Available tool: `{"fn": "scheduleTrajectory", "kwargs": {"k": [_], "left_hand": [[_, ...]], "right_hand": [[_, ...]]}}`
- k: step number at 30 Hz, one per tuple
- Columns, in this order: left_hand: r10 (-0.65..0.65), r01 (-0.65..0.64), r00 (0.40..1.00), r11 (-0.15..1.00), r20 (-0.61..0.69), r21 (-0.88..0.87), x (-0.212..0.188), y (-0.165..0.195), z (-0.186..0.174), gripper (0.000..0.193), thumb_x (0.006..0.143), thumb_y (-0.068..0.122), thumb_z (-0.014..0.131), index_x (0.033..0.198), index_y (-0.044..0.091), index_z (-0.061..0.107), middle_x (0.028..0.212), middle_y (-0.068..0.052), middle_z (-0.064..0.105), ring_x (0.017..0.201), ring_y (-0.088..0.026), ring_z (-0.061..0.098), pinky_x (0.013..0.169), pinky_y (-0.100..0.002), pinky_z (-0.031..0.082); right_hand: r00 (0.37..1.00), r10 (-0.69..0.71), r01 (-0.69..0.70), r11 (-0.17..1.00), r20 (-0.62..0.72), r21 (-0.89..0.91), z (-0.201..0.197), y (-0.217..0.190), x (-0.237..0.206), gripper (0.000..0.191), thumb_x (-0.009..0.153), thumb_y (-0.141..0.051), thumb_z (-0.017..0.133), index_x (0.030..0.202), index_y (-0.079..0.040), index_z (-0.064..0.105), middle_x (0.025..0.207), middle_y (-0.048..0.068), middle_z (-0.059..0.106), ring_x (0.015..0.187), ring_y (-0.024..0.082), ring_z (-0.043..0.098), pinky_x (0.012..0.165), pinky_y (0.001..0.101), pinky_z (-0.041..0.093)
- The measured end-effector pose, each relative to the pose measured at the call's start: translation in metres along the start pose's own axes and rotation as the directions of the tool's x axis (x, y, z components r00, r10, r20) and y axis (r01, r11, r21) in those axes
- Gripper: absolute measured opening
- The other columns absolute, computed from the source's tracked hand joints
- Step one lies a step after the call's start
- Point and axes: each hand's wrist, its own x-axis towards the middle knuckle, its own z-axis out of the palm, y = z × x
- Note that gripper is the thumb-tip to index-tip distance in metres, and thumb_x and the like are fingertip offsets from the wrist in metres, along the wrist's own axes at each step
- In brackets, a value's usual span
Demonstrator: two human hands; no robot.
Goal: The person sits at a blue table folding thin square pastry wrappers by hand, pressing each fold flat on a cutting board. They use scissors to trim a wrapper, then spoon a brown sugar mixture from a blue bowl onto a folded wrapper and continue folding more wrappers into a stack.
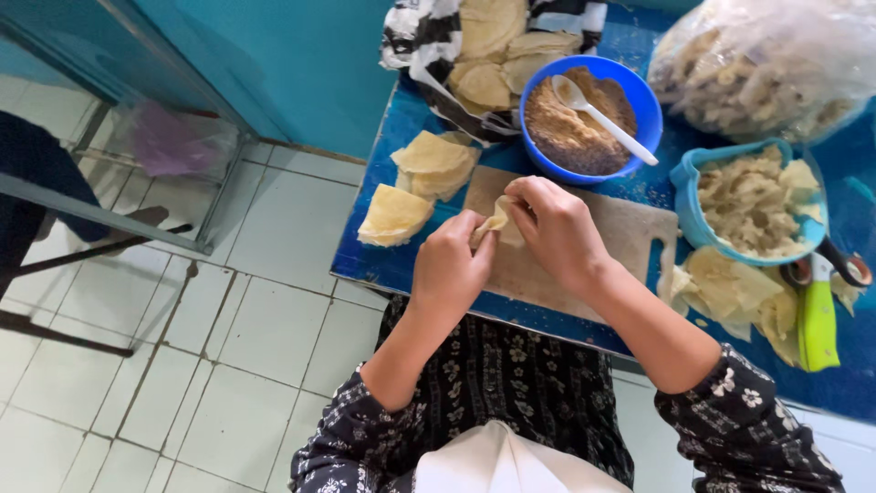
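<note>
**A:** Where is the wrapper you're working, and how is your grip on it?

**B:** Your left hand (449, 265) and right hand (554, 233) meet over the wooden cutting board (630, 233), and both are pinched together on one small pale dough wrapper (497, 222). Your fingers are closed on its edges, and it sits just above the board's upper left part.

**A:** What lies around that board?

**B:** Just beyond the board you have the blue bowl (639, 100) of brown crumbly filling, with a white spoon (602, 119) resting in it, handle pointing toward the board's far right. Behind that bowl, a black-and-white bag (420, 41) holds more flat wrappers. Left of the board, touching its corner, is a small stack of folded pieces (433, 164), and one more folded piece (392, 217) lies nearer the edge of the blue bench (365, 260).

**A:** And on the right?

**B:** A light blue basket (686, 196) of finished pieces sits just beside the board's right end, with loose wrappers (730, 292) below it. A green-handled tool (818, 324) lies past those. A clear plastic bag (776, 59) of pieces stands beyond the basket. Nothing sits between your hands and the filling bowl.
</note>
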Motion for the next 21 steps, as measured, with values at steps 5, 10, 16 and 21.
{"fn": "scheduleTrajectory", "kwargs": {"k": [5, 10, 16, 21], "left_hand": [[0.045, -0.045, 0.998, 0.999, -0.048, -0.004, 0.004, -0.018, -0.008, 0.022, 0.094, 0.023, 0.072, 0.101, 0.003, 0.068, 0.091, -0.019, 0.071, 0.084, -0.04, 0.069, 0.07, -0.045, 0.054], [-0.252, 0.282, 0.959, 0.821, 0.129, -0.497, -0.008, -0.037, -0.025, 0.03, 0.103, 0.029, 0.063, 0.117, 0.003, 0.072, 0.083, -0.012, 0.072, 0.067, -0.023, 0.067, 0.059, -0.036, 0.052], [-0.129, 0.435, 0.891, -0.033, 0.436, -0.9, -0.026, -0.03, -0.032, 0.052, 0.107, 0.043, 0.05, 0.136, 0.001, 0.061, 0.11, -0.013, 0.073, 0.095, -0.021, 0.073, 0.074, -0.032, 0.058], [-0.08, 0.431, 0.886, -0.217, 0.456, -0.876, -0.035, -0.02, -0.028, 0.047, 0.106, 0.028, 0.056, 0.146, 0.004, 0.051, 0.131, -0.013, 0.066, 0.121, -0.021, 0.066, 0.1, -0.034, 0.054]], "right_hand": [[0.999, 0.038, -0.038, 0.999, 0.028, -0.01, 0.008, -0.006, 0.012, 0.014, 0.093, -0.002, 0.071, 0.105, 0.001, 0.064, 0.098, 0.016, 0.068, 0.089, 0.033, 0.071, 0.077, 0.0389, 0.057], [0.999, -0.032, 0.041, 0.969, 0.043, -0.244, 0.009, -0.012, 0.006, 0.015, 0.09, -0.003, 0.071, 0.104, 0.001, 0.065, 0.103, 0.016, 0.061, 0.093, 0.036, 0.066, 0.076, 0.043, 0.054], [0.979, -0.159, 0.203, 0.814, 0.127, -0.544, 0.006, -0.025, 0.012, 0.016, 0.081, -0.004, 0.071, 0.097, -0.006, 0.069, 0.099, 0.009, 0.061, 0.094, 0.033, 0.065, 0.083, 0.0461, 0.054], [0.998, -0.034, 0.025, 0.984, -0.045, -0.177, -0.007, -0.05, -0.008, 0.013, 0.102, -0.002, 0.067, 0.115, -0.001, 0.069, 0.104, 0.014, 0.065, 0.098, 0.034, 0.063, 0.084, 0.0427, 0.052]]}}
